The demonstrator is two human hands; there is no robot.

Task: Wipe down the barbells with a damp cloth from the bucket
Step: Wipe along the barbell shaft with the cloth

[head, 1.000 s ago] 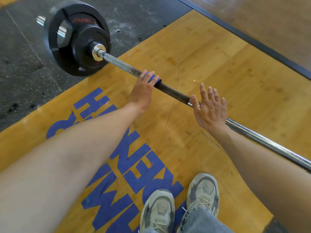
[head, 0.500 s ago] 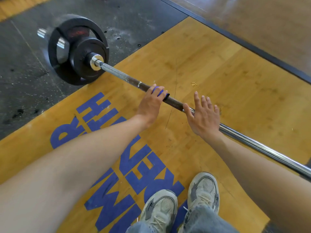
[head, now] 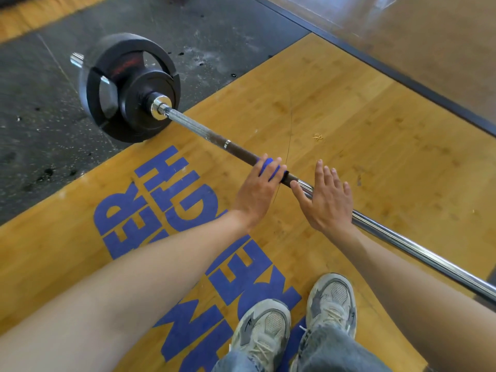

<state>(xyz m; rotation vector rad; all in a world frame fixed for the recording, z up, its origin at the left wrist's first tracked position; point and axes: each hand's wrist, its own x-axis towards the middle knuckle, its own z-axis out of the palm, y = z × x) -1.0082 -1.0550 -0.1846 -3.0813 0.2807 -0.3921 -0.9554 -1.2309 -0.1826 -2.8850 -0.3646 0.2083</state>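
Nearest the camera, 2 grey-and-white sneakers [head: 295, 318] stand side by side on the wooden platform [head: 349, 116], with blue jeans cuffs [head: 322, 350] over them, and large blue letters [head: 166, 200] painted on the wood run under and to the left of the feet. Both bare forearms reach forward from the bottom corners. The left hand [head: 259, 191] lies over the barbell shaft [head: 204, 127], its fingers curled over a blue cloth [head: 268, 169] that is wrapped on the dark, wet-looking stretch of the bar, so it is grasping the cloth against the shaft. Just beside it, the right hand [head: 327, 200] is released, its fingers straight and spread, its palm down on the bright chrome part of the bar; whether the palm presses or only touches cannot be told. The barbell lies on the floor in a diagonal from lower right to upper left. Beyond the left hand the shaft shows a thin metal ring, then a grey knurled section, then the chrome collar. At the far end, 2 black weight plates [head: 134, 89] sit on the sleeve and rest on the dark speckled rubber flooring [head: 40, 116]. A dark border strip [head: 402, 76] edges the platform at the far right.
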